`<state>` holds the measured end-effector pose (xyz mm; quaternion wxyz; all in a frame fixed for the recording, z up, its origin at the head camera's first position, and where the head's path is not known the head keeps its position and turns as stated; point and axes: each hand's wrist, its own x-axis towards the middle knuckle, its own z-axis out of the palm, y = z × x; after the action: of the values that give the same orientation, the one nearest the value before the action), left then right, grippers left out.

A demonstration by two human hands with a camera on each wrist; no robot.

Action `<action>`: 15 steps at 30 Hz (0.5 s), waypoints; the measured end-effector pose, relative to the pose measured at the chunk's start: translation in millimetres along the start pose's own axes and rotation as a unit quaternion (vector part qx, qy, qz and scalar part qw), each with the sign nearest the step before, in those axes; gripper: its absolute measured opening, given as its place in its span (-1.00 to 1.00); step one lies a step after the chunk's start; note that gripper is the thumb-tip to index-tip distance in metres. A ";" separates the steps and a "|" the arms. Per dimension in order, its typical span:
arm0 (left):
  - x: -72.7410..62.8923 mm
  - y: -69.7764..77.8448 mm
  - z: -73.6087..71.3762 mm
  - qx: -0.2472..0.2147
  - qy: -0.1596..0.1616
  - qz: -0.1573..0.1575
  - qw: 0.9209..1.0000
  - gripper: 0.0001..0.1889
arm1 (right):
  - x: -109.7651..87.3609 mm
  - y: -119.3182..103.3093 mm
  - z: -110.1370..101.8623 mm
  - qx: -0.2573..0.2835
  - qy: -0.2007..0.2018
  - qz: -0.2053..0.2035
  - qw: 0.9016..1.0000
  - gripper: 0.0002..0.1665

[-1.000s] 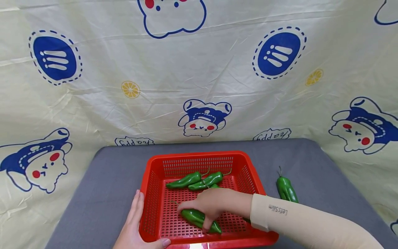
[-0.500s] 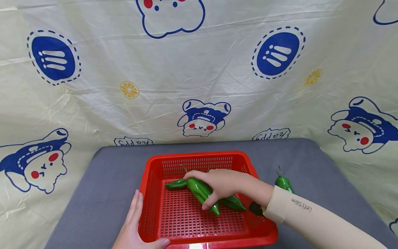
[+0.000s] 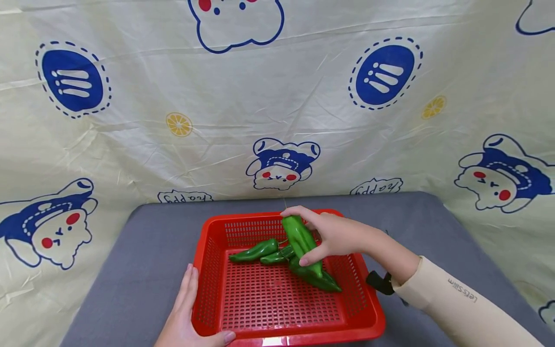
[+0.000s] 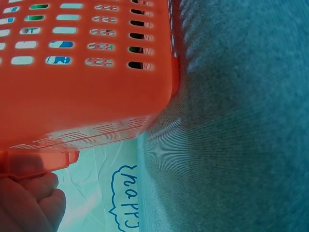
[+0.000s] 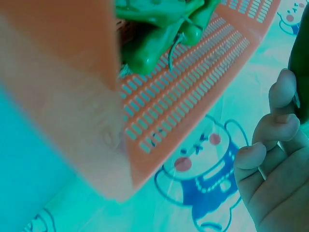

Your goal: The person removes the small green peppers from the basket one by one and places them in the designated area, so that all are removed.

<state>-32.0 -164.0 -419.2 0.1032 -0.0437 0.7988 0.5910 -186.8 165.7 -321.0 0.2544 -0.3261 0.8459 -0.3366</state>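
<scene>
The right hand [image 3: 336, 234] pinches one green pepper [image 3: 300, 242] between thumb and fingers, raised over the red basket [image 3: 321, 336]. Its skin looks smooth and glossy, so a weak pinch could perhaps let it slip onto the peppers lying below [image 3: 256, 251]. The left hand [image 3: 186, 313] rests spread at the near left corner; if it pushes unevenly, the basket might slide on the counter [image 3: 147, 246].

grips a green pepper [image 3: 300, 241] with the right hand [image 3: 336, 235], above the red basket [image 3: 312, 338], toward its far edge. rests the left hand [image 3: 186, 322] against the basket's near left corner. has at least three other peppers [image 3: 257, 251] lying inside, mostly toward the far edge, and a gray table [image 3: 143, 270] beneath.
</scene>
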 end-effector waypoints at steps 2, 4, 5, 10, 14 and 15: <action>-0.3 0.9 -0.3 0.000 0.000 -0.006 1.000 0.33 | -6.0 2.7 -4.4 -0.004 0.012 -0.002 1.000 0.12; -0.5 1.6 -0.4 0.000 0.002 -0.011 1.000 0.33 | -11.5 6.0 -8.2 -0.005 0.021 -0.004 1.000 0.12; -0.6 1.8 -0.4 0.001 0.002 -0.012 1.000 0.33 | -14.1 7.7 -10.1 -0.005 0.024 -0.002 1.000 0.12; 1.2 -0.7 -0.5 -0.001 0.000 -0.008 1.000 0.33 | -27.5 19.8 -17.2 0.017 0.034 0.012 0.999 0.13; 3.2 -3.8 -1.0 -0.005 -0.004 0.007 1.000 0.33 | -39.7 32.6 -20.2 0.026 0.050 0.019 0.998 0.12; 3.4 -4.1 -1.1 -0.009 -0.005 0.008 1.000 0.32 | -42.9 35.5 -21.1 0.019 0.056 0.021 0.998 0.12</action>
<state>-34.7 -166.1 -423.4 0.1024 -0.0354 0.7935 0.5988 -185.8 225.2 -324.5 0.2201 -0.2839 0.8590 -0.3648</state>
